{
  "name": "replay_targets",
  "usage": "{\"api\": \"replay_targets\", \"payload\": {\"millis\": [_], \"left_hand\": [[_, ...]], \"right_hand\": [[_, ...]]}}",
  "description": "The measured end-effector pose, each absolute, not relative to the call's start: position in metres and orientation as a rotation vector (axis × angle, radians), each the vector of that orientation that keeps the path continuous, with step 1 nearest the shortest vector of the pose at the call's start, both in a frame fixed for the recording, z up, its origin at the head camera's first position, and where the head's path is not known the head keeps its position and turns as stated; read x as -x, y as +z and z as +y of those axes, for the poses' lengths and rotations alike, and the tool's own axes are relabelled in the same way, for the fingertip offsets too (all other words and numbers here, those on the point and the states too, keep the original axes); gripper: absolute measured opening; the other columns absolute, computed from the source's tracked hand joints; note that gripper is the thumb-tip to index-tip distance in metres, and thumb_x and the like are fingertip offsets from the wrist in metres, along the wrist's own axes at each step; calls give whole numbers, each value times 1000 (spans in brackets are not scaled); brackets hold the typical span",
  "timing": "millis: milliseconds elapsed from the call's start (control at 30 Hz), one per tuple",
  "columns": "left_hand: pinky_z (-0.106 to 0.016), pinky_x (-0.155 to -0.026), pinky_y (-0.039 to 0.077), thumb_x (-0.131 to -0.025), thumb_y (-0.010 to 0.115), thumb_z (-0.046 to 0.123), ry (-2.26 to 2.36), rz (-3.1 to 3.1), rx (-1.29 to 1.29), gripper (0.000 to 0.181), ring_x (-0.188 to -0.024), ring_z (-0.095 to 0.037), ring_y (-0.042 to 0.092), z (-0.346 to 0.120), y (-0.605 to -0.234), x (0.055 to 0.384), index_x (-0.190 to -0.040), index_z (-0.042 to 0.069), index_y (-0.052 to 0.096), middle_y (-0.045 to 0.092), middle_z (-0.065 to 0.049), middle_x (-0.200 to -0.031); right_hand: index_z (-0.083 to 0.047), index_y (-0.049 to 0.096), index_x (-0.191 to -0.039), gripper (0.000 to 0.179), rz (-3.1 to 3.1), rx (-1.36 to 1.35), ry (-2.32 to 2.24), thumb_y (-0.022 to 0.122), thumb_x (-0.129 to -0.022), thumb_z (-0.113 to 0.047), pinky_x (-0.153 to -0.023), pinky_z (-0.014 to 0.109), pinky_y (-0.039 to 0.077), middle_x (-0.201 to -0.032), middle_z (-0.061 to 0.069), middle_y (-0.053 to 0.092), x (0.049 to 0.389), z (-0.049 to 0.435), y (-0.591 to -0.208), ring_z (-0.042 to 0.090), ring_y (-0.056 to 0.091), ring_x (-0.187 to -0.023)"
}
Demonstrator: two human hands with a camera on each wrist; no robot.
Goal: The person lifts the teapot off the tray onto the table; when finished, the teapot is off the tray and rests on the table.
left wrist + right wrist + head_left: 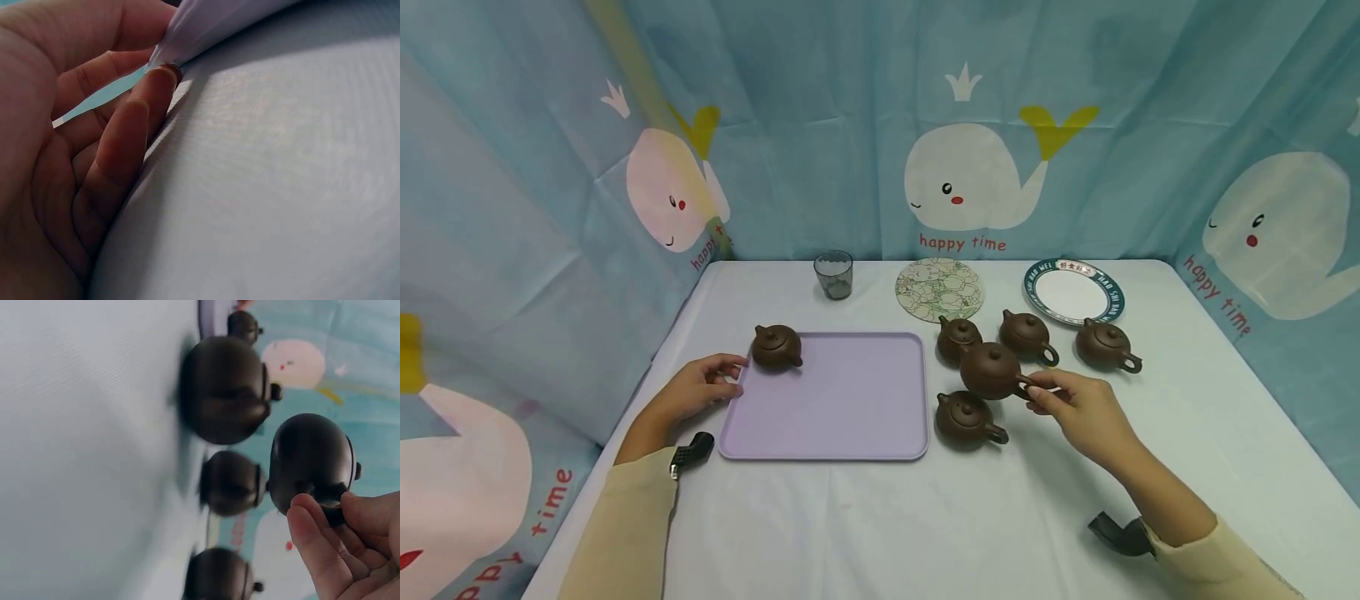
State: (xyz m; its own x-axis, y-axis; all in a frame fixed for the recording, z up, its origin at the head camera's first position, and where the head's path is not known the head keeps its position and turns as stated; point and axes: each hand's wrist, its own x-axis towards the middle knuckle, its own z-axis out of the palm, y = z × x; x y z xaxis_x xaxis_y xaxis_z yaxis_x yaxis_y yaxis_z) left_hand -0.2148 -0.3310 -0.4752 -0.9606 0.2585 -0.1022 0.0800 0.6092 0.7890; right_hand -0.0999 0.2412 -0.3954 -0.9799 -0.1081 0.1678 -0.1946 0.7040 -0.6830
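My right hand pinches a dark brown teapot by its handle. In the right wrist view this teapot is raised off the table, with thumb and fingers on the handle. Below it in the head view sits a second teapot; a third is partly hidden behind it. My left hand grips the left edge of a lilac tray; the left wrist view shows the hand at the tray's rim. One teapot stands in the tray's far left corner.
Two more teapots, one near the middle and one farther right, stand on the white-covered table. Along the back are a grey glass, a round patterned mat and a green-rimmed plate. A whale-print curtain surrounds the table.
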Motion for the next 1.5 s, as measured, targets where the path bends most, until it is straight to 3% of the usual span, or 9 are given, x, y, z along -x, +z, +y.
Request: {"api": "replay_targets", "payload": {"millis": [333, 633, 1500], "left_hand": [[-29, -68, 47, -84, 73, 14, 1267, 2624, -236, 51, -89, -27, 50, -331, -480, 217, -131, 5, 57, 57, -15, -111], [-28, -68, 47, -85, 73, 15, 1255, 2643, -243, 50, -89, -26, 51, -331, -480, 216, -131, 5, 57, 57, -15, -112], [-29, -65, 47, -83, 75, 15, 1286, 2625, -270, 53, -85, -23, 53, -334, -478, 217, -132, 5, 57, 59, -14, -110]], "right_hand": [[-3, 69, -113, 22, -2828, -107, 1062, 64, -94, -14, -61, 24, 48, -82, -1, 72, 87, 278, -415, 14, 69, -77], [-5, 70, -112, 23, -2845, -80, 997, 65, -94, -17, -66, 20, 46, -81, -3, 73, 77, 294, -429, 8, 69, -77], [0, 68, -109, 23, -2975, 8, 1145, 66, -91, -13, -65, 24, 50, -91, 6, 72, 70, 304, -435, 11, 68, -72]]}}
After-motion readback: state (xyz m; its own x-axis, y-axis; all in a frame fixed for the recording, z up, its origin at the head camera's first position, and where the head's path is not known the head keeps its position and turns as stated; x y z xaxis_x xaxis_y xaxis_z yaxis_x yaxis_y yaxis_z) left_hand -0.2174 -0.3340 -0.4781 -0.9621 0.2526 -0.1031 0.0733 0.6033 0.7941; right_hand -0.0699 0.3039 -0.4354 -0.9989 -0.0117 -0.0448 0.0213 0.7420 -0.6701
